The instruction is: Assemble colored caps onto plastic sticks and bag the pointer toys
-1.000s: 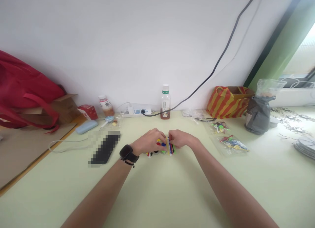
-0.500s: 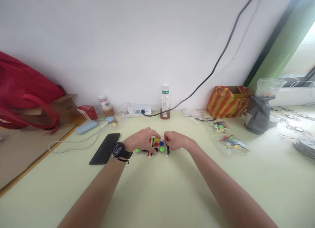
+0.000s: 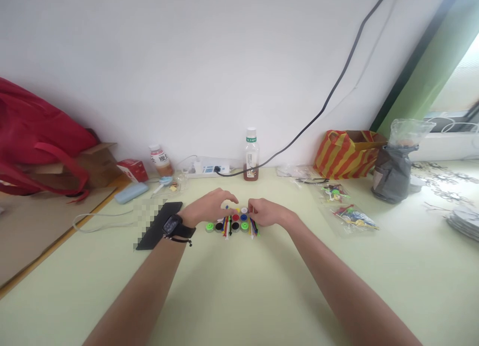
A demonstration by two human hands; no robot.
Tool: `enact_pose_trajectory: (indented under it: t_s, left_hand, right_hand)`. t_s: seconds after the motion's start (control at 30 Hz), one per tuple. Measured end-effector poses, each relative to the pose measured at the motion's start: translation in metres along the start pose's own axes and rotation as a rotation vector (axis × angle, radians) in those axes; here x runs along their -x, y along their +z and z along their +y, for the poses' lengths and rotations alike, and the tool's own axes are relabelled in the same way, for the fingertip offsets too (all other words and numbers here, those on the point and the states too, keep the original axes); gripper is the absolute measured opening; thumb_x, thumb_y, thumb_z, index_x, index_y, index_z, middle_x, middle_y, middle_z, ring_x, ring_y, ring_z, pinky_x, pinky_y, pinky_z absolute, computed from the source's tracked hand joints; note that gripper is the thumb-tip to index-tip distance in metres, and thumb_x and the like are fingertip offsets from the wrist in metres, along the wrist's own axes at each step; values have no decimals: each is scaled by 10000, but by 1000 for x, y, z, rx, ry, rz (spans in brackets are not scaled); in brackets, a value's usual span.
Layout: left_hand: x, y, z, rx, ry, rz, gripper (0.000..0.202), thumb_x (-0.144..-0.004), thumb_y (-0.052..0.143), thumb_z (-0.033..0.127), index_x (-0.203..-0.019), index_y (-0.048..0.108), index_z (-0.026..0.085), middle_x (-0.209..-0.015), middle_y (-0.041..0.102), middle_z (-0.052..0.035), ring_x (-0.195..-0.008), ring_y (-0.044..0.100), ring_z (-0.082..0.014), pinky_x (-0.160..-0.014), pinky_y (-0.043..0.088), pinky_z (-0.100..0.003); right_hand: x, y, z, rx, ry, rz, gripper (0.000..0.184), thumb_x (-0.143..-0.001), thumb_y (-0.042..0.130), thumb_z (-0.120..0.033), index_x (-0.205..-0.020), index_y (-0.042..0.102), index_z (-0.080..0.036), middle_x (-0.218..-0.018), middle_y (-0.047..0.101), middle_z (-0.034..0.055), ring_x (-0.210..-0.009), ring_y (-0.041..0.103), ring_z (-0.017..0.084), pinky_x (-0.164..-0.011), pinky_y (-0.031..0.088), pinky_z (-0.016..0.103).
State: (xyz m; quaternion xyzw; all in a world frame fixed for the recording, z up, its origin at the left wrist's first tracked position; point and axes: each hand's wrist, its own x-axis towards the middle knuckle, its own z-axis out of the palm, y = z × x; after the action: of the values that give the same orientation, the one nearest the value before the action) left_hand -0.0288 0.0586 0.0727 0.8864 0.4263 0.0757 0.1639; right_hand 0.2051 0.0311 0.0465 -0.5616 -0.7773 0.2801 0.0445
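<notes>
My left hand [image 3: 213, 206], with a black watch [image 3: 171, 226] on its wrist, hovers with thumb and fingers apart over the left side of a small group of round pieces. Below its fingertips lies a bundle of thin coloured plastic sticks with arrow-like ends [image 3: 227, 227]. Between the hands sit a red disc [image 3: 235, 218], a blue disc [image 3: 244, 218], a black disc [image 3: 235, 226] and a green disc [image 3: 244, 226]. My right hand [image 3: 265, 212] is closed, fingertips at a second bundle of sticks [image 3: 254, 229]; what its fingers pinch is hidden. Another green disc [image 3: 210, 227] lies at far left.
A black phone-like slab [image 3: 159, 226] lies by my left wrist. A bottle [image 3: 251, 156] and a power strip [image 3: 209, 167] stand at the wall, crossed by a black cable [image 3: 322, 111]. Plastic bags of coloured pieces [image 3: 354, 217], a striped bag [image 3: 348, 154] and a grey bag [image 3: 392, 174] are to the right.
My left hand has lifted and moved left, its fingers spreading away from the left stick bundle, which now shows more fully. The right hand has stayed nearly in place.
</notes>
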Motion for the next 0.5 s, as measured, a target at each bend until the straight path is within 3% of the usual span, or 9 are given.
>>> enact_pose_trajectory:
  t_s: [0.2, 0.37, 0.5]
  left_hand:
    - [5, -12, -36, -39, -148, 90, 438, -943, 488, 567, -1133, 750, 271, -1209, 728, -75, -1144, 653, -283, -981, 508, -379]
    - [2, -5, -44, 2, -199, 1, 508, -919, 493, 621, -1140, 749, 242, -1161, 730, -99, -1000, 696, -264, -880, 552, -359]
    - [1, -2, -40, 14, -192, 20, 558, -910, 496, 678, -1189, 725, 253, -1197, 713, -101, -1087, 674, -275, -926, 540, -363]
  right_hand:
    - [5, -22, 22, -45, 71, 3, 138, -979, 566, -296, -1061, 617, -197, -1162, 694, 82, -763, 675, 138, -574, 416, 218]
    - [16, -43, 37, -56, 117, 28, 184, -988, 548, -327, -1069, 633, -186, -1067, 721, 76, -686, 686, 139, -586, 450, 238]
    - [39, -76, 86, -33, 149, 139, 216, -961, 579, -322, -1125, 669, -213, -1170, 723, 99, -922, 710, 201, -717, 495, 261]
